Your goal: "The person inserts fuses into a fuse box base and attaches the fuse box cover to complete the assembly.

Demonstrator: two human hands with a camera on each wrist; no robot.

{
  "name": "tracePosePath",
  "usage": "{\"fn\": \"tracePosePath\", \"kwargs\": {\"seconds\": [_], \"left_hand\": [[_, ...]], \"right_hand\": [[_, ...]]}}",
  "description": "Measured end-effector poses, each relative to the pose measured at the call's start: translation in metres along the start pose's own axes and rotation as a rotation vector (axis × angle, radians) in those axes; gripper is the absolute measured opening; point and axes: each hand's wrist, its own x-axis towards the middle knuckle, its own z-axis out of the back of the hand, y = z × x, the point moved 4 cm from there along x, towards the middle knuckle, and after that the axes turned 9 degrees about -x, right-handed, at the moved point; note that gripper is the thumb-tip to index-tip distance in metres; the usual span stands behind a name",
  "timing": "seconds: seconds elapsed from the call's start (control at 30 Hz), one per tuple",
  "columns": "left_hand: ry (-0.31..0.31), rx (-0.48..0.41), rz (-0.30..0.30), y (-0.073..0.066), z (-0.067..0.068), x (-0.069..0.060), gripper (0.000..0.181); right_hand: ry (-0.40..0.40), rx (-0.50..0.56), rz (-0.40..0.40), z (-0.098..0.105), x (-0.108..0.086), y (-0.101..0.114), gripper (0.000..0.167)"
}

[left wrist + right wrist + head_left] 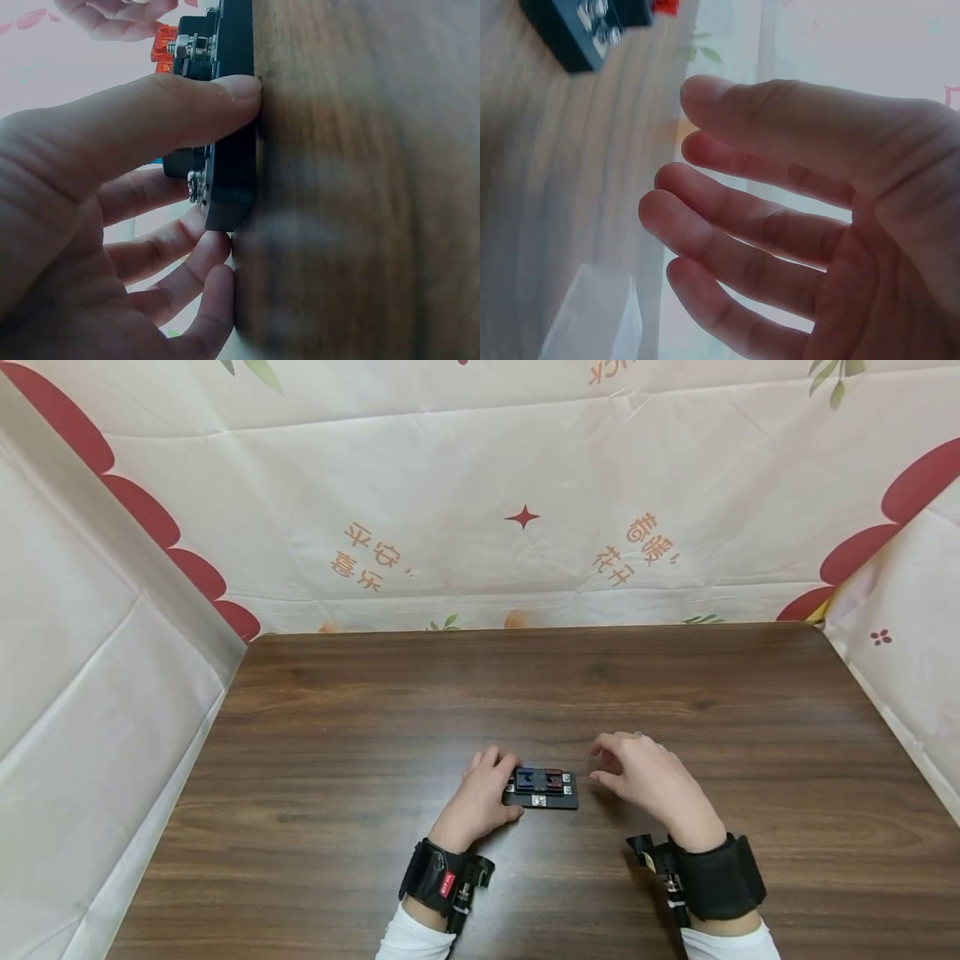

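Note:
A small black board (558,802) lies flat on the table, carrying a blue block (527,779), a red block (553,781) and metal screw terminals. My left hand (483,797) grips its left end, the thumb along the near edge. In the left wrist view the thumb (180,109) presses the board's side edge (236,176), while the fingers curl beyond it and are partly hidden. To the right of the board my right hand (652,777) hovers, fingers loosely bent and holding nothing. In the right wrist view it is apart from the board's corner (562,37).
The brown wooden table (337,735) extends around both hands. White patterned cloth (465,527) hangs behind its far edge and along both sides. Black straps with small cameras, such as the right wrist strap (720,877), are worn on both wrists.

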Motion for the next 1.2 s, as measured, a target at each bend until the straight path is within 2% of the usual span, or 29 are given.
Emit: {"fn": "tracePosePath", "kwargs": {"seconds": [0.3, 0.77, 1.2], "left_hand": [[0.002, 0.002, 0.0, 0.0, -0.001, -0.001, 0.054], [0.0, -0.011, 0.011, 0.0, -0.001, -0.001, 0.052], [0.021, -0.003, 0.012, 0.0, -0.001, 0.0, 0.053]], "right_hand": [[-0.036, 0.031, -0.039, 0.012, -0.009, -0.021, 0.027], [-0.076, 0.045, -0.117, 0.015, -0.018, -0.049, 0.041], [-0.047, 0.068, -0.139, 0.0, -0.013, -0.071, 0.054]]}}
